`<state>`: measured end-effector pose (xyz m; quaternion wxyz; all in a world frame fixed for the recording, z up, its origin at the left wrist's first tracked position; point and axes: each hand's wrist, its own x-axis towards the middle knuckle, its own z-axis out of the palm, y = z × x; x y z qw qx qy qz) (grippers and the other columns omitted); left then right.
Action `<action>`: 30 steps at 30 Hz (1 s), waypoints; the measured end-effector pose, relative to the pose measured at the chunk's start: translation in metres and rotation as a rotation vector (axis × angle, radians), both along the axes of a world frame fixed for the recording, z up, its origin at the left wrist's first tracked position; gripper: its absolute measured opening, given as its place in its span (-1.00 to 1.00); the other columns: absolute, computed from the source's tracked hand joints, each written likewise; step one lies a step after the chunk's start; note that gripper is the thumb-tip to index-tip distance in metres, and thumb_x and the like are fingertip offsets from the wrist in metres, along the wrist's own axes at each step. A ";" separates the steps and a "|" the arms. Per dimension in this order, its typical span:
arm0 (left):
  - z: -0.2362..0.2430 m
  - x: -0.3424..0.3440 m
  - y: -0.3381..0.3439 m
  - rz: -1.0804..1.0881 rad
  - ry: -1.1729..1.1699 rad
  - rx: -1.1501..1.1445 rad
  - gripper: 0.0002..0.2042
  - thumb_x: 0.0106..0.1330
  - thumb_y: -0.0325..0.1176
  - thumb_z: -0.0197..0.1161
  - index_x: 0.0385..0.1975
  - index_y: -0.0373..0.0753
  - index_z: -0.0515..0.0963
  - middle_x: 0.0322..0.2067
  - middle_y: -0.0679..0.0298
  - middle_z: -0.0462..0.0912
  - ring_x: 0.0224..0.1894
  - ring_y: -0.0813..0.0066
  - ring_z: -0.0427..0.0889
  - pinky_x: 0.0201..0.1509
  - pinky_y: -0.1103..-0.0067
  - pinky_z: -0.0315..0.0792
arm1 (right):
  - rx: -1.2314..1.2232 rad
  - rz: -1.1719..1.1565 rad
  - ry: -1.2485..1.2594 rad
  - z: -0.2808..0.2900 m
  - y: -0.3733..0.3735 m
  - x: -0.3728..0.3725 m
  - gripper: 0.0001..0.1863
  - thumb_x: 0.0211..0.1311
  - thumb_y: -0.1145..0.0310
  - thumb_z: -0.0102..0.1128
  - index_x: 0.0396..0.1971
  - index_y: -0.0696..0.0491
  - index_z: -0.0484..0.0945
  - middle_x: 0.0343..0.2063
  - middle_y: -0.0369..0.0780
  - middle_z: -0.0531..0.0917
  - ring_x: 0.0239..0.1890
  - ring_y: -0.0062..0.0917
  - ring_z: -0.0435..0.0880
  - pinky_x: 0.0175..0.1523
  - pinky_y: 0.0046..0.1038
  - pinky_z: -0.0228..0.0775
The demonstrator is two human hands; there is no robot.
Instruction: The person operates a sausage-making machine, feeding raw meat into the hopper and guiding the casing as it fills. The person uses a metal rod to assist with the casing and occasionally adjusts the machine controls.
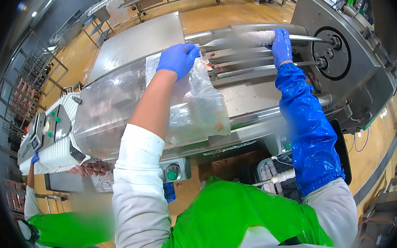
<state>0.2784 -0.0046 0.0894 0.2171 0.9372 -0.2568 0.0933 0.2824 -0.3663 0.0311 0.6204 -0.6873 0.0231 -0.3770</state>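
Note:
My right hand [280, 48], in a blue glove, is wrapped round the right end of a white, ruffled casing sleeve [262, 38] over the machine's far tube. My left hand [179, 61], also blue-gloved, is closed above a clear plastic sheet [197, 105] draped on the machine's cover. A pale, blurred strip runs from near my left hand toward the sleeve. What the left fingers hold is hidden. Polished metal rods [268, 68] run beneath the sleeve to a round plate [332, 52] on the right. Small reddish meat scraps cling near the sheet's edge.
A black crate [344, 155] at my right holds more ruffled sleeves [283, 177] on rods. A green button [172, 174] sits on the machine's front. At the left, another person in a green apron [70, 229] reaches to a white ribbed cover [55, 154]; meat pieces [91, 169] lie nearby.

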 end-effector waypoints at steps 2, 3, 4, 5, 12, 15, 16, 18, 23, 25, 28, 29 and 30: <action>0.001 0.002 -0.001 -0.012 -0.017 0.009 -0.64 0.47 0.00 -0.04 -0.18 0.03 0.72 -0.17 0.17 0.74 -0.10 0.04 0.68 0.05 0.25 0.52 | 0.214 0.067 0.011 0.007 0.011 -0.004 -0.69 0.51 0.14 -0.11 -0.05 0.04 0.49 -0.12 -0.18 0.55 -0.12 -0.44 0.63 -0.14 -0.30 0.66; 0.001 0.002 -0.002 -0.016 -0.018 0.023 -0.64 0.47 0.00 -0.04 -0.18 0.03 0.72 -0.17 0.17 0.74 -0.10 0.04 0.68 0.05 0.25 0.52 | 0.234 0.078 0.024 0.008 0.014 -0.005 -0.71 0.50 0.15 -0.07 -0.05 0.02 0.49 -0.10 -0.19 0.54 -0.10 -0.44 0.62 -0.12 -0.29 0.65; 0.001 0.001 -0.001 -0.019 -0.019 0.036 -0.64 0.47 0.00 -0.04 -0.18 0.04 0.72 -0.17 0.17 0.74 -0.10 0.05 0.68 0.04 0.25 0.52 | 0.254 0.090 0.036 0.009 0.018 -0.006 -0.73 0.48 0.16 -0.04 -0.06 0.01 0.50 -0.07 -0.20 0.53 -0.08 -0.43 0.62 -0.09 -0.27 0.65; 0.003 -0.001 -0.003 -0.025 -0.020 0.050 -0.64 0.47 0.00 -0.04 -0.18 0.04 0.72 -0.18 0.17 0.74 -0.11 0.05 0.68 0.04 0.25 0.52 | 0.275 0.100 0.049 0.010 0.021 -0.007 -0.75 0.46 0.17 0.00 -0.07 0.00 0.50 -0.04 -0.21 0.52 -0.06 -0.43 0.61 -0.07 -0.26 0.64; 0.023 -0.035 0.028 -0.061 -0.224 0.241 -0.70 0.41 -0.04 0.11 -0.29 -0.08 0.69 -0.35 0.10 0.70 -0.22 -0.01 0.65 -0.06 0.22 0.47 | 0.196 0.050 0.197 0.015 0.036 -0.057 -0.20 0.44 0.13 0.18 0.52 -0.24 -0.06 0.10 -0.08 0.47 -0.01 -0.35 0.60 -0.07 -0.27 0.57; 0.014 -0.068 0.083 -0.138 -0.432 0.126 -0.77 0.36 -0.14 0.23 -0.40 -0.15 0.65 -0.47 0.12 0.63 -0.32 0.03 0.58 -0.08 0.24 0.40 | -0.114 -0.171 0.088 -0.024 -0.001 -0.098 -0.17 0.38 0.24 0.26 0.52 -0.09 0.00 0.15 -0.01 0.46 0.10 -0.34 0.52 0.02 -0.26 0.53; 0.009 -0.090 0.108 -0.130 -0.510 0.078 -0.80 0.34 -0.19 0.28 -0.42 -0.18 0.64 -0.49 0.12 0.61 -0.35 0.05 0.55 -0.08 0.26 0.38 | -0.131 -0.189 0.093 -0.037 -0.008 -0.115 -0.19 0.37 0.26 0.27 0.51 -0.03 0.04 0.16 0.00 0.45 0.11 -0.34 0.51 0.09 -0.27 0.50; -0.005 -0.142 0.143 -0.104 -0.511 -0.041 -0.93 0.29 -0.34 0.30 -0.42 -0.13 0.64 -0.52 0.21 0.55 -0.34 0.16 0.54 0.01 0.23 0.36 | -0.203 -0.277 0.153 -0.079 -0.046 -0.167 -0.21 0.35 0.29 0.28 0.49 0.04 0.10 0.18 0.03 0.44 0.17 -0.30 0.49 0.22 -0.28 0.42; -0.109 -0.280 0.234 -0.111 0.535 -0.694 -0.93 0.24 -0.47 0.27 -0.39 -0.23 0.69 -0.42 0.20 0.66 -0.35 0.37 0.63 -0.20 0.46 0.50 | -0.521 -0.623 0.812 -0.228 -0.123 -0.284 -0.05 0.24 0.06 0.37 0.50 0.07 0.05 0.28 0.20 0.36 0.33 0.00 0.38 0.39 -0.13 0.24; -0.149 -0.315 0.239 0.148 1.128 -0.567 -0.79 0.36 -0.27 0.25 -0.36 -0.28 0.71 -0.38 0.18 0.70 -0.35 0.47 0.67 -0.20 0.50 0.54 | -0.528 -0.560 0.991 -0.289 -0.136 -0.311 0.09 0.14 -0.07 0.42 0.51 0.08 -0.02 0.31 0.25 0.31 0.34 0.04 0.35 0.42 -0.12 0.18; -0.293 -0.345 0.252 0.375 1.486 -0.576 -0.48 0.39 0.13 0.20 0.02 -0.24 0.59 -0.12 0.21 0.70 -0.18 0.37 0.67 -0.09 0.39 0.57 | -0.028 -0.264 0.847 -0.345 -0.145 -0.334 0.12 0.09 0.08 0.53 0.49 0.18 0.00 0.25 0.10 0.45 0.23 -0.24 0.50 0.33 -0.29 0.33; -0.324 -0.348 0.253 0.513 1.610 -0.643 -0.39 0.38 0.21 0.19 0.14 -0.23 0.53 -0.03 0.19 0.68 -0.10 0.32 0.67 -0.05 0.35 0.57 | -0.007 -0.245 0.850 -0.345 -0.143 -0.331 0.09 0.09 0.11 0.54 0.47 0.20 0.03 0.23 0.06 0.48 0.21 -0.27 0.51 0.31 -0.32 0.34; -0.337 -0.348 0.245 0.623 1.587 -0.725 -0.32 0.35 0.24 0.19 0.23 -0.21 0.41 0.07 0.17 0.60 -0.01 0.27 0.62 -0.01 0.29 0.57 | 0.019 -0.223 0.856 -0.342 -0.140 -0.331 0.07 0.09 0.15 0.54 0.46 0.21 0.05 0.20 0.02 0.51 0.19 -0.30 0.52 0.30 -0.34 0.36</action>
